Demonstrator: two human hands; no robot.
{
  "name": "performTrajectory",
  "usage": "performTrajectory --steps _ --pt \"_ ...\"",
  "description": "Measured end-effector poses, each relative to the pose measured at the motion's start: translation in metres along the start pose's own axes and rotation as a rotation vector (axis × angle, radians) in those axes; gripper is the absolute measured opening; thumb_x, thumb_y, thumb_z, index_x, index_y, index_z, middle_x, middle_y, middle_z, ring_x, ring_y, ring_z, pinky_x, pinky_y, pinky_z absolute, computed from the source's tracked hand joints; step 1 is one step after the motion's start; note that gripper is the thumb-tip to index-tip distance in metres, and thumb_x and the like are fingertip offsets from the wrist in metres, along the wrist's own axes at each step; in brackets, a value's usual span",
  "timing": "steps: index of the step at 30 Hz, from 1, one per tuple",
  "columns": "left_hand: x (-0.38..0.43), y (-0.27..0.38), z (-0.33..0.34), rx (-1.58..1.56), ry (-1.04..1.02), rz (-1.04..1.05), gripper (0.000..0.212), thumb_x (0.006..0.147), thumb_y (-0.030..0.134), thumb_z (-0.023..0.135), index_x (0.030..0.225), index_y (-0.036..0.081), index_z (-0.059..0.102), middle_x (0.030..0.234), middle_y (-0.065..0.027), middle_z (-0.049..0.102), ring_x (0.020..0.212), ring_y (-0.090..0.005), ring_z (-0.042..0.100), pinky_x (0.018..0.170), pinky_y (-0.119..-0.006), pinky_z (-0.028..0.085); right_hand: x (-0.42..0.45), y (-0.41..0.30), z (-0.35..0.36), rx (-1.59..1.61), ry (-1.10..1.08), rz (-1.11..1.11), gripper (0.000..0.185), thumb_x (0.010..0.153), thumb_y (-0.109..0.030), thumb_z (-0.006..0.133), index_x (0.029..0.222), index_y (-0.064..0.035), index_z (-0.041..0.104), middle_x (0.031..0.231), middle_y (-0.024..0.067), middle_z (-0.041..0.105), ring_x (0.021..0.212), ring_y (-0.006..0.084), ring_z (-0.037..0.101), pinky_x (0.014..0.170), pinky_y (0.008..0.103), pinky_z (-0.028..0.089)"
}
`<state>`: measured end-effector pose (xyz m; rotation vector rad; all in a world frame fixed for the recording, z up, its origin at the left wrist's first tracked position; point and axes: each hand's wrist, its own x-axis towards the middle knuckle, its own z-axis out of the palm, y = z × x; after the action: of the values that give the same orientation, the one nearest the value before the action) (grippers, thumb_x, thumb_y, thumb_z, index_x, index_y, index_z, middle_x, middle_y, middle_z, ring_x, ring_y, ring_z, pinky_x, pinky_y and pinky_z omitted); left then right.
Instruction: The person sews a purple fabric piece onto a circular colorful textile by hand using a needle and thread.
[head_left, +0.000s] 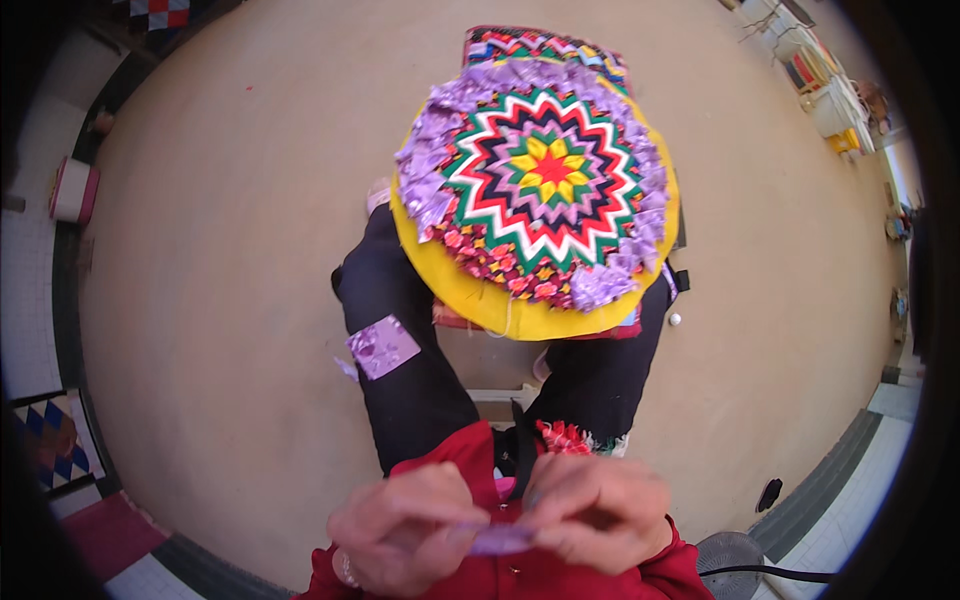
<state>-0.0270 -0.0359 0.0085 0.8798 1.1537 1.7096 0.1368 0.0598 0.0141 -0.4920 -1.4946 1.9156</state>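
Note:
Close to my chest, my left hand (409, 525) and my right hand (596, 514) pinch a small piece of purple cloth (501, 540) between thumbs and fingers. Motion blurs both hands, so the folds of the cloth are unclear. Before my knees lies a round patchwork piece (551, 172) of pointed folded-fabric rings on a yellow cloth backing (480, 304). Shiny purple folded pieces (424, 180) form most of its outer ring. At the near left of that ring, a flowered band and bare yellow show. A square purple fabric patch (382, 346) rests on my left thigh.
Beneath the round piece is a zigzag-patterned textile (540, 45). A red fringe (566, 436) lies by my right thigh. A small white ball-like object (675, 319) sits on the floor (225, 262). At right are a round grey object (729, 562) and a black cable (780, 574).

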Motion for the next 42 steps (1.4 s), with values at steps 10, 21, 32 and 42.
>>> performTrajectory --steps 10,21,32,42 --pt "0.010 -0.014 -0.003 -0.123 0.077 -0.399 0.005 0.091 -0.004 0.056 0.096 -0.007 0.057 0.086 -0.0077 0.058 0.075 -0.0068 0.053 0.066 -0.021 0.042 -0.008 0.033 0.000 0.416 0.217 0.396 0.006 0.092 0.003 0.060 0.097 0.0053 0.059 0.086 0.0075 0.061 0.074 0.0097 0.060 0.066 0.0219 0.047" --pt "0.009 -0.017 -0.002 -0.145 0.071 -0.404 0.009 0.088 -0.009 0.061 0.097 -0.008 0.060 0.089 -0.0094 0.062 0.080 -0.0082 0.059 0.071 -0.022 0.048 -0.007 0.033 -0.001 0.233 0.208 0.349 0.012 0.088 0.002 0.062 0.100 0.0057 0.061 0.086 0.0065 0.060 0.073 0.0094 0.056 0.067 0.0226 0.044" --pt "0.007 -0.017 -0.003 -0.036 0.003 -0.450 0.009 0.085 -0.005 0.065 0.093 -0.007 0.062 0.087 -0.0075 0.062 0.079 -0.0075 0.059 0.070 -0.021 0.047 0.008 0.030 -0.011 -0.190 0.091 0.175 0.014 0.076 0.004 0.071 0.089 0.0009 0.065 0.080 0.0075 0.060 0.068 0.0143 0.054 0.061 0.0258 0.042" --pt "0.007 -0.015 -0.005 0.085 -0.083 -0.509 0.010 0.082 -0.002 0.068 0.090 -0.005 0.062 0.079 -0.0043 0.063 0.072 -0.0046 0.058 0.064 -0.020 0.045 0.005 0.031 -0.017 -0.225 0.090 0.118 0.011 0.078 0.004 0.070 0.086 0.0014 0.062 0.078 0.0078 0.060 0.067 0.0151 0.053 0.059 0.0269 0.042"
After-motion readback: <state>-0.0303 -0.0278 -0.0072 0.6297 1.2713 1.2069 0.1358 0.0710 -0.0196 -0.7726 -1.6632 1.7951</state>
